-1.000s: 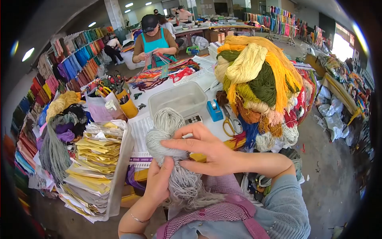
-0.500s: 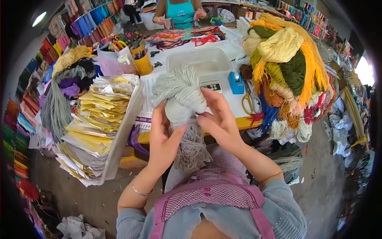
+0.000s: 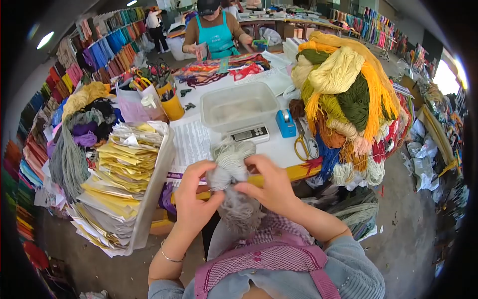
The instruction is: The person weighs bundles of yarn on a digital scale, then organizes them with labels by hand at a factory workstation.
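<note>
A pale grey skein of yarn (image 3: 230, 167), knotted at the top with loose strands hanging below, is held over my lap at the table's front edge. My left hand (image 3: 193, 192) grips its left side, fingers curled round the knot. From the right, my right hand (image 3: 266, 183) pinches it between thumb and fingers. Just beyond the skein lies a small scale (image 3: 249, 133) with a clear plastic tub (image 3: 240, 105) on it. The blue tape dispenser (image 3: 286, 123) stands to the right, beside yellow-handled scissors (image 3: 301, 144).
A bin (image 3: 162, 164) full of yellow and white packets stands left. At right rises a big heap of coloured yarn (image 3: 343, 94). A yellow pen cup (image 3: 172, 105) and a printed sheet (image 3: 191, 142) are on the table. Across it, a person in a teal apron (image 3: 216, 35) handles yarn.
My hands have lowered the skein toward my lap, bringing the scale into fuller view. The camera has tilted up, showing more of the person across the table.
</note>
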{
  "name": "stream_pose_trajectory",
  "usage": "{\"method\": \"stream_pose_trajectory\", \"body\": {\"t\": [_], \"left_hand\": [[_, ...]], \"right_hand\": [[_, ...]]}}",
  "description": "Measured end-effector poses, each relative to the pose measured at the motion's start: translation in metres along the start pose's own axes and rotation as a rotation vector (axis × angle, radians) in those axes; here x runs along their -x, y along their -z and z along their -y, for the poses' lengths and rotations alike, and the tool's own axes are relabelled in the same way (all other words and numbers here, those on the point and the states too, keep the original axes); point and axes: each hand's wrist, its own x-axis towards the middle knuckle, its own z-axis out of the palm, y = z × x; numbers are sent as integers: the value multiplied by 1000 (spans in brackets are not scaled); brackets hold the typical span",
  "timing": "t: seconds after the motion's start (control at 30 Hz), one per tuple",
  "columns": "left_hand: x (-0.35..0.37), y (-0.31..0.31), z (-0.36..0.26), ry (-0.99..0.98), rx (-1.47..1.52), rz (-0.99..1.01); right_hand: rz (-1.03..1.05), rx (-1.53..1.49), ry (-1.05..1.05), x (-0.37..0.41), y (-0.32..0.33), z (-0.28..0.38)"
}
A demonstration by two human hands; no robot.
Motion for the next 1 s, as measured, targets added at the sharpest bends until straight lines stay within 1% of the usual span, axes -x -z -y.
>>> {"method": "stream_pose_trajectory", "body": {"t": [0.03, 0.07, 0.1, 0.13, 0.17, 0.23, 0.27, 0.3, 0.33, 0.37, 0.4, 0.43, 0.5, 0.53, 0.57, 0.6, 0.63, 0.67, 0.7, 0.77, 0.8, 0.87, 0.9, 0.93, 1.0], "left_hand": [[1, 3, 4, -7, -1, 1], [2, 5, 4, -54, -3, 52], [3, 6, 2, -97, -5, 103], [3, 8, -3, -223, -94, 126], [2, 10, -6, -220, -94, 128], [-1, 14, -8, -342, -225, 201], [0, 16, -8, -343, -226, 201], [2, 18, -8, -414, -368, 209], [2, 18, -8, -484, -510, 216], [0, 17, -8, -593, -578, 140], [-2, 18, -9, -595, -577, 142], [-4, 22, -11, -633, -549, 141], [-5, 29, -16, -673, -522, 137], [-6, 35, -19, -623, -372, 186], [-7, 40, -19, -571, -221, 232], [-3, 45, -14, -536, -168, 233], [0, 48, -5, -412, 1, 245], [4, 48, 6, -284, 170, 255], [10, 38, 15, -112, 435, 185], [17, 24, 24, 200, 403, 76], [15, 21, 32, 190, 289, 103], [13, 6, 31, 343, 442, 268], [13, 3, 40, 330, 431, 379], [17, 4, 48, 327, 430, 377], [28, 12, 58, 731, 1451, 422]], "right_hand": [[-187, 169, 299, -1, -1, -8], [-200, 190, 412, -3, 2, -3], [-198, 192, 411, -3, 1, -3], [-157, 165, 406, -2, -1, -3], [-118, 135, 401, -1, -3, -3], [-118, 123, 389, -2, 1, -5], [21, 12, 258, -2, 5, -5], [158, -98, 127, -3, 7, -5], [156, -97, 130, -3, 8, -5], [198, -237, 96, -3, 9, -6], [237, -380, 62, -2, 10, -7], [232, -381, 63, -2, 11, -7], [223, -706, -254, -5, 16, -6], [219, -744, -204, -5, 16, -13], [219, -742, -199, -4, 18, -14], [277, -920, -233, 0, 19, -16], [335, -1101, -269, 3, 17, -17], [384, -1117, -214, 4, 14, -11], [384, -1120, -218, 5, 10, -7], [612, -1397, -287, 9, 2, 1], [580, -1286, -385, 13, 0, 18], [862, -1066, -285, 13, -6, 10], [851, -1051, -323, 11, -8, 9], [853, -1050, -320, 9, -5, 10], [865, -896, -276, -2, 11, 18]]}}
